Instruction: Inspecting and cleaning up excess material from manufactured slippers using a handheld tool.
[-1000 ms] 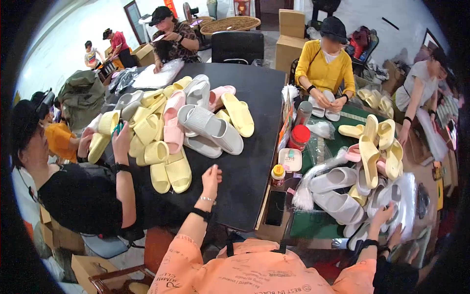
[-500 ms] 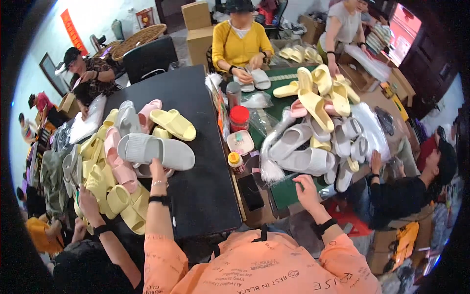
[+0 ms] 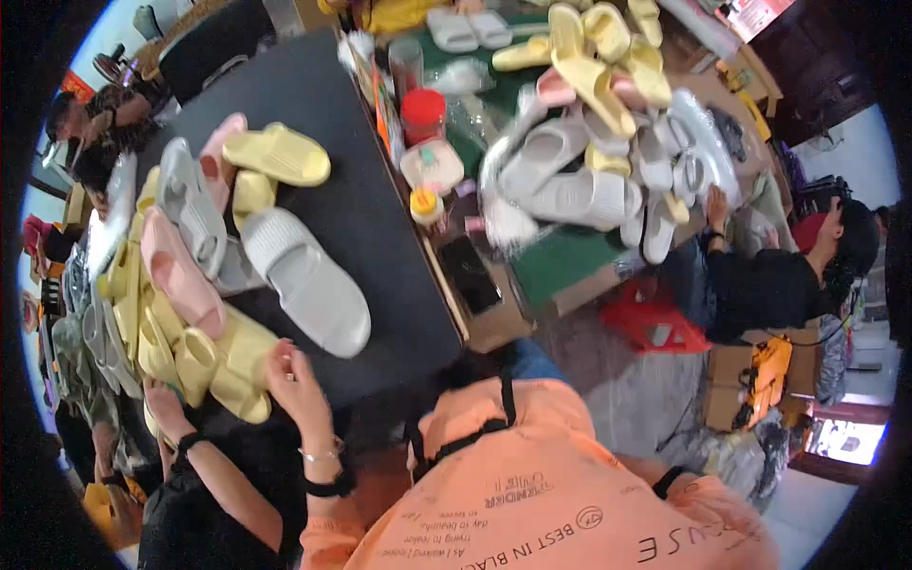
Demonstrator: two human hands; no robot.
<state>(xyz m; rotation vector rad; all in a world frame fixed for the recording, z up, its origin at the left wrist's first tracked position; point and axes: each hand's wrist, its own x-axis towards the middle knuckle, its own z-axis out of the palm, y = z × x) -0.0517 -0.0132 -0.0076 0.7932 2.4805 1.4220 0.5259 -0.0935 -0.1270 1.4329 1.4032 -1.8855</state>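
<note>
My left hand (image 3: pixel 298 388) is at the near edge of the slide sandal pile, its fingers loosely bent and apart beside the end of a yellow slide (image 3: pixel 249 340). Whether the fingertips touch that slide cannot be made out. A single grey slide (image 3: pixel 306 283) lies on the black table just beyond my hand, sole down and toe toward me. Around it are a pink slide (image 3: pixel 182 271), another grey slide (image 3: pixel 190 201) and an upper yellow slide (image 3: pixel 277 155). My right forearm comes down by my orange shirt; its hand is hidden.
Close on my left, a co-worker's hand (image 3: pixel 167 410) reaches into the pile. To the right, a green mat (image 3: pixel 560 271) carries grey and yellow slides, with a red-lidded jar (image 3: pixel 423 116) and a phone (image 3: pixel 467 274) nearby. A red stool (image 3: pixel 655 318) stands on the floor.
My left hand has let go of the grey slide, now lying on the table, and has drawn back toward me. My right hand has dropped out of sight. The view has shifted.
</note>
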